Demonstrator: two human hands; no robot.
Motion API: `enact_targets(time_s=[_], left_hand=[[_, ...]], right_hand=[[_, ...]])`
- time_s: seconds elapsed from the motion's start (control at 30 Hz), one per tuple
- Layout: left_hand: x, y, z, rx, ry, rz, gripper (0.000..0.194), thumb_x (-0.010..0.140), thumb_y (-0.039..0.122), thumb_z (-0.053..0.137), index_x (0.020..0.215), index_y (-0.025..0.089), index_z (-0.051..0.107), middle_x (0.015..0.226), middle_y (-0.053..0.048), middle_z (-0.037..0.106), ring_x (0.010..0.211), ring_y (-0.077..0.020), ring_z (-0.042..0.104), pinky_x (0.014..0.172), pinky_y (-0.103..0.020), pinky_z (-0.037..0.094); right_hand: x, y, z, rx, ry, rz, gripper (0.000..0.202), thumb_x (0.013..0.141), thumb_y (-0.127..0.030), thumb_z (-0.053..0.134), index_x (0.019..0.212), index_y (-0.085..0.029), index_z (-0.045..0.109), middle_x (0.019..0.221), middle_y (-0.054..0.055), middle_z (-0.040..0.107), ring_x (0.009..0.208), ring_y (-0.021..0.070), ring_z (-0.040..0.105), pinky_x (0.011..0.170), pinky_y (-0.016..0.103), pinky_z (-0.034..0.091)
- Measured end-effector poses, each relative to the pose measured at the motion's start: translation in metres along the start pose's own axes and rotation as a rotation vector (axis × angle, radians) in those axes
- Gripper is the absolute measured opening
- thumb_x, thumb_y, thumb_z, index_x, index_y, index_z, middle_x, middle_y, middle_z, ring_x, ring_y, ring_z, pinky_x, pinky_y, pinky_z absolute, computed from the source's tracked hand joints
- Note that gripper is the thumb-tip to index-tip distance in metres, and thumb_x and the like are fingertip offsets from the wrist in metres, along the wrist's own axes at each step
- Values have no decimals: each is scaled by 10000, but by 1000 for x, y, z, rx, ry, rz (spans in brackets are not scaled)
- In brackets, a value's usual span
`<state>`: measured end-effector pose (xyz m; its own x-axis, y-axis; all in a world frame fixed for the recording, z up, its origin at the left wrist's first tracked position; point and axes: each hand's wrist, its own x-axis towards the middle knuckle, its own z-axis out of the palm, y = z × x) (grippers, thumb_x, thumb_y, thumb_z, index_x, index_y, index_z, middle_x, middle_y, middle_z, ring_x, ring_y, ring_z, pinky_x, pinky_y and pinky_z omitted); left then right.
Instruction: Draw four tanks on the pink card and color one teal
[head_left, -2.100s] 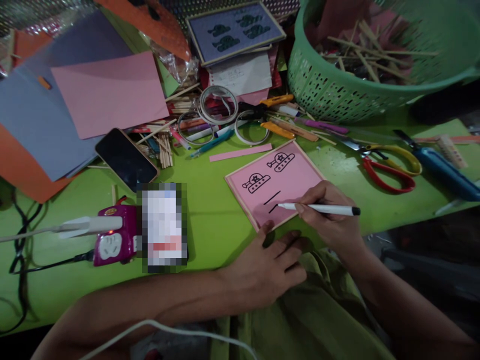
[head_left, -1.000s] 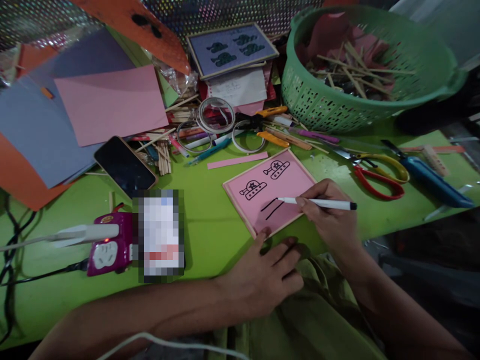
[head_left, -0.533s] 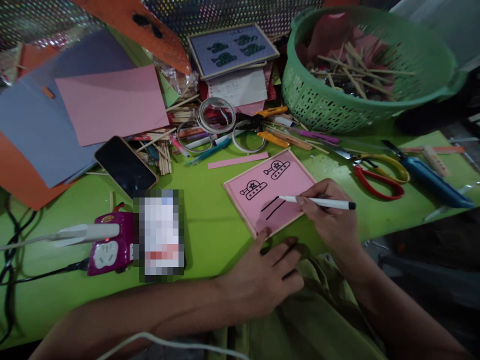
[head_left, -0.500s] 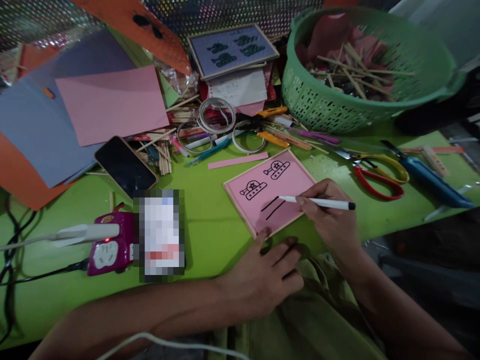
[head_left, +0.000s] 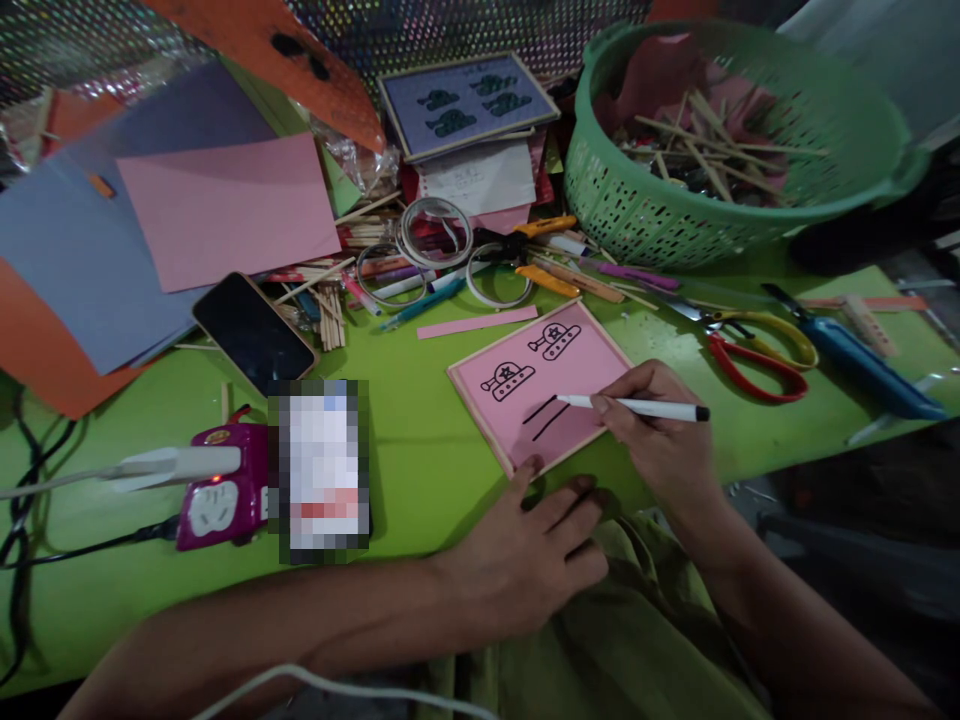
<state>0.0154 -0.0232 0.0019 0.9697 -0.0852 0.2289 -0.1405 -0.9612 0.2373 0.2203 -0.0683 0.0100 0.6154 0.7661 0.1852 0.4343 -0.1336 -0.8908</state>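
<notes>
A pink card edged with thin wooden strips lies tilted on the green table. Two black tank drawings and two slanting black lines mark it. My right hand pinches a white marker pen with a black end; its tip meets the upper end of one line. At the card's near corner, my left hand rests with fingers apart, one fingertip on the frame. Its other fingers lie by the table's front edge. Above the card is a narrow pink paper strip.
A green basket of sticks stands back right, with red-yellow scissors and a blue cutter before it. Tape rolls and pens lie behind the card. Leftward are a dark phone, a lit phone and a purple power socket.
Almost nothing differs. The view has shifted very slightly; both hands, the marker pen and the drawn lines look the same.
</notes>
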Motion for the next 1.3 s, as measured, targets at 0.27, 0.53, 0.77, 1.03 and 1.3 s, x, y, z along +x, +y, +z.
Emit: enact_targets(time_s=[0.27, 0.53, 0.77, 1.03, 1.3], left_hand=[[-1, 0, -1, 0, -16, 3, 183, 959, 290, 643, 1124, 215, 672, 1491, -138, 584, 1380, -310, 505, 1178, -634, 252], [-1, 1, -1, -5, -24, -4, 164, 970, 288, 634, 1112, 214, 668, 1484, -133, 584, 1385, -311, 499, 1180, -638, 246], [-1, 0, 1, -16, -19, 2, 173, 983, 277, 616, 1133, 202, 659, 1495, -145, 573, 1375, -316, 513, 1169, -643, 271], [0, 0, -1, -7, -6, 1, 168, 970, 288, 642, 1115, 208, 668, 1480, -136, 594, 1387, -311, 512, 1182, -630, 278], [-1, 2, 1, -18, 37, -8, 119, 999, 268, 609, 1086, 224, 677, 1458, -104, 624, 1376, -286, 547, 1228, -593, 247]], right_hand=[[1, 0, 1, 7, 21, 0, 162, 801, -205, 734, 740, -265, 597, 572, -35, 590, 468, 147, 492, 425, 276, 369], [1, -2, 1, -3, 34, 8, 159, 797, -215, 728, 732, -257, 588, 575, -32, 586, 468, 142, 479, 426, 273, 358], [1, -2, 1, -8, 37, 7, 155, 803, -222, 729, 740, -254, 591, 582, -29, 595, 467, 141, 473, 430, 278, 358], [-3, -2, -2, 7, 61, -11, 155, 822, -249, 744, 756, -254, 604, 600, -24, 595, 481, 142, 485, 432, 284, 360], [-6, -5, -1, 57, -246, -43, 145, 827, -259, 764, 791, -251, 624, 609, -29, 626, 461, 133, 497, 408, 261, 385]])
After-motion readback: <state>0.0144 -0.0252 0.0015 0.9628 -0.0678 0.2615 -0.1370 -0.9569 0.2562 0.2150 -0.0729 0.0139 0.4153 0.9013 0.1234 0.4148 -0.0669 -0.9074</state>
